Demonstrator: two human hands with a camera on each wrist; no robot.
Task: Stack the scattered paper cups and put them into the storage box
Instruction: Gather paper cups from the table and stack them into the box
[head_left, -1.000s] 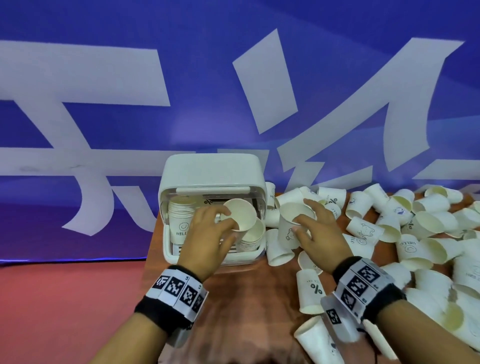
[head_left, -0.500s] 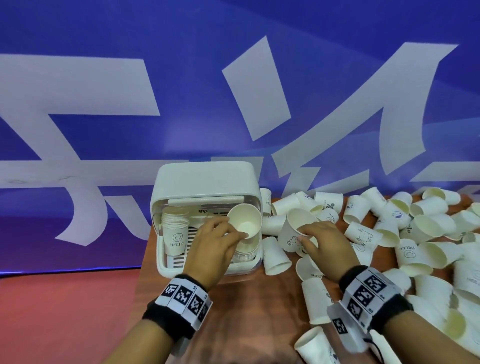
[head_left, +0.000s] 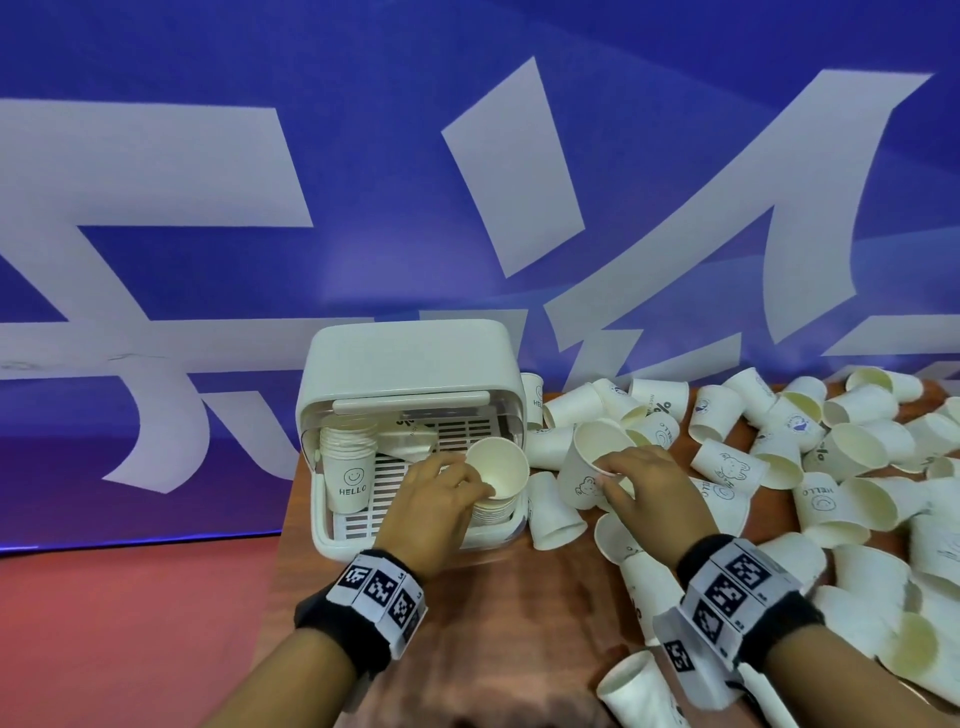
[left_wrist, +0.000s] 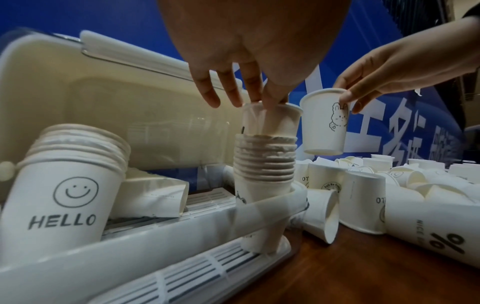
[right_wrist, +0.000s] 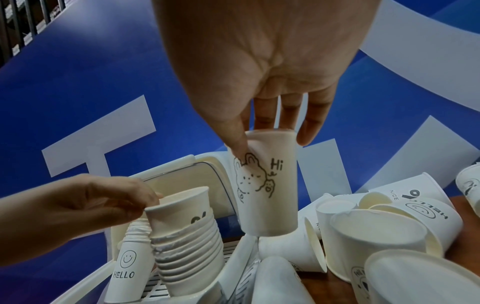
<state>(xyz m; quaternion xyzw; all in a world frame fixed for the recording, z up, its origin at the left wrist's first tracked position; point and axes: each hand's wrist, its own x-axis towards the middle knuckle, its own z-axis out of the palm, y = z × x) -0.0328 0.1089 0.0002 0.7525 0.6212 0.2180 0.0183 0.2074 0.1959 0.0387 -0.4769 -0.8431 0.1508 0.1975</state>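
The white storage box stands open at the table's left end. Inside it are a HELLO cup stack on the left and a second cup stack at the right front. My left hand pinches the rim of the top paper cup, which sits partly nested in that second stack. My right hand holds a bunny cup by its rim, upright and off the table, just right of the box. The bunny cup reads "Hi".
Many loose paper cups lie scattered over the wooden table to the right of the box, several close under my right hand. A folded white packet lies inside the box. A blue banner rises behind.
My left hand has lowered its cup from a tilt into the right stack in the box. My right hand has lifted the bunny cup a little toward the box.
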